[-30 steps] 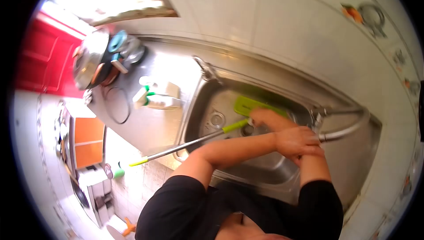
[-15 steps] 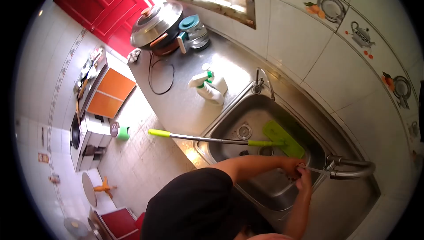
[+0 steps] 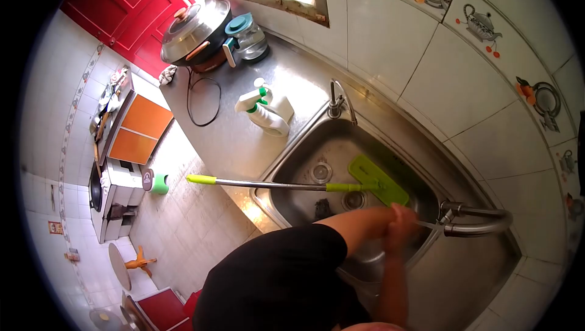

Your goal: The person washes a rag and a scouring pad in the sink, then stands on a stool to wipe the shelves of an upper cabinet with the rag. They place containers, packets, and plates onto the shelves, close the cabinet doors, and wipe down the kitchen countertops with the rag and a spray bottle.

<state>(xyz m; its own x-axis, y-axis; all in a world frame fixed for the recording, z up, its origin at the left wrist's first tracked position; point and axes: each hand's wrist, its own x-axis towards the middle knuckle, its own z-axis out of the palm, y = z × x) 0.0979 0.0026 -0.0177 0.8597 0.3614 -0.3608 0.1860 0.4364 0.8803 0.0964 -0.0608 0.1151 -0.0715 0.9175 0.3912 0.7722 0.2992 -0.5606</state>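
Note:
My left hand (image 3: 403, 214) and my right hand (image 3: 397, 233) are pressed together over the sink (image 3: 298, 200), beside the thin water stream from the curved faucet (image 3: 478, 221). Motion smears both hands, and the fingers cannot be made out. A green flat mop (image 3: 381, 182) lies with its head in the basin, and its metal and green handle (image 3: 262, 185) reaches out over the sink's near-left rim. Close to my left forearm, a dark crumpled thing (image 3: 322, 209) sits in the basin.
White spray bottles (image 3: 265, 115) stand on the metal counter left of the sink. Farther back are a glass jug (image 3: 248, 42), a lidded pan (image 3: 195, 35) and a looped cord (image 3: 204, 102). A slim second tap (image 3: 335, 102) rises at the sink's back corner.
My hands have come together and moved slightly away from the faucet. The view has shifted, so the surroundings appear farther left. More of the dark crumpled thing shows.

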